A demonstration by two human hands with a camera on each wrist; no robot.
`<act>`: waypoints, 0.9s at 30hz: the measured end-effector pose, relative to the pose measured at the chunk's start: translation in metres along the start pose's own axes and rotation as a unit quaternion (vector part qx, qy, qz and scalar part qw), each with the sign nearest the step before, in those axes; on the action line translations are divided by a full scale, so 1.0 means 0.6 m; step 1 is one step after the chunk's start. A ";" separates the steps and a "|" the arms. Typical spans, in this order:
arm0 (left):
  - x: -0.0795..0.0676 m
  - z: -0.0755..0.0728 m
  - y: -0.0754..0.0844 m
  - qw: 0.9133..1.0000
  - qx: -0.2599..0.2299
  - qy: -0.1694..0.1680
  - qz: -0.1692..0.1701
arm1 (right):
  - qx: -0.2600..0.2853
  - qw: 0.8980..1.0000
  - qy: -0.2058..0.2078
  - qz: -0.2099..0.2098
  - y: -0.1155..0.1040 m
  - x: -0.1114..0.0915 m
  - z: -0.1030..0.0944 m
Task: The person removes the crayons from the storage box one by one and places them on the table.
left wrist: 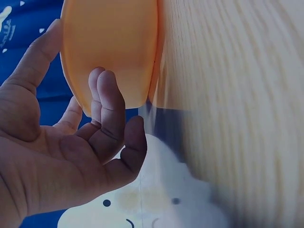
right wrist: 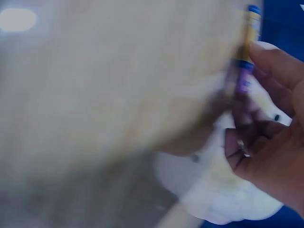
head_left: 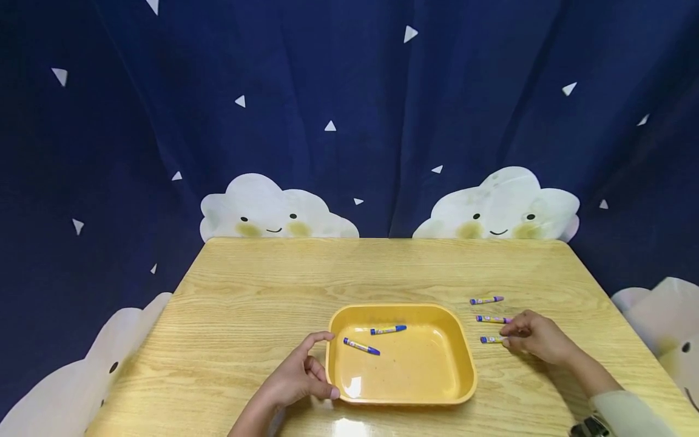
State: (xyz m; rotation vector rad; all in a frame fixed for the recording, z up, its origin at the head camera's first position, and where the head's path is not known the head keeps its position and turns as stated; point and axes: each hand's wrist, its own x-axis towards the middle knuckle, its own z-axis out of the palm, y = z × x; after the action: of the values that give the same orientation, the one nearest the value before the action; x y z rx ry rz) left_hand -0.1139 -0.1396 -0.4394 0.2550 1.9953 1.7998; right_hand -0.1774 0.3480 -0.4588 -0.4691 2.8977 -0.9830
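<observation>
Left hand (head_left: 303, 370), fingers spread, touches tray (head_left: 415, 373) edge, likely to steady it. Right hand (head_left: 537, 338) seems to pinch nearest crayon (head_left: 491, 340) by one end; wrist view blurry.

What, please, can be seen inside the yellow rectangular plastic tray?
In the tray lie a blue yellow-wrapped crayon near the far side and a second such crayon nearer the left end. Whatever lies directly under them is covered.

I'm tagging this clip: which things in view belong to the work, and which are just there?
Likely in use:
- yellow tray, touched by the left hand
- two blue crayons inside
- crayon pinched by the right hand
- two loose crayons beyond, probably

Just there:
- wooden table
- cloud-patterned curtain
</observation>
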 end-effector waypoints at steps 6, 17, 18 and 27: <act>0.004 0.001 0.006 1.000 0.000 0.002 -0.001 | 0.005 0.996 -0.089 -0.013 -0.031 -0.003 -0.054; 0.007 -0.004 0.007 1.000 -0.004 -0.001 -0.009 | -0.007 0.987 -0.147 -0.060 -0.100 -0.001 -0.085; 0.007 -0.004 0.007 1.000 -0.004 -0.001 -0.009 | -0.004 0.987 -0.151 -0.059 -0.106 0.000 -0.084; 0.001 -0.001 0.003 1.000 0.005 0.001 -0.019 | 0.001 0.985 -0.158 -0.063 -0.151 0.002 -0.069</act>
State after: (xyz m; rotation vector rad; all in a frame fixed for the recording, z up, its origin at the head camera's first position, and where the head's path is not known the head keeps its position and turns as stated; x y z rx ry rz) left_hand -0.1150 -0.1399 -0.4374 0.2170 1.9983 1.7669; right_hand -0.1598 0.3035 -0.3713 -0.7417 2.6091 -0.8364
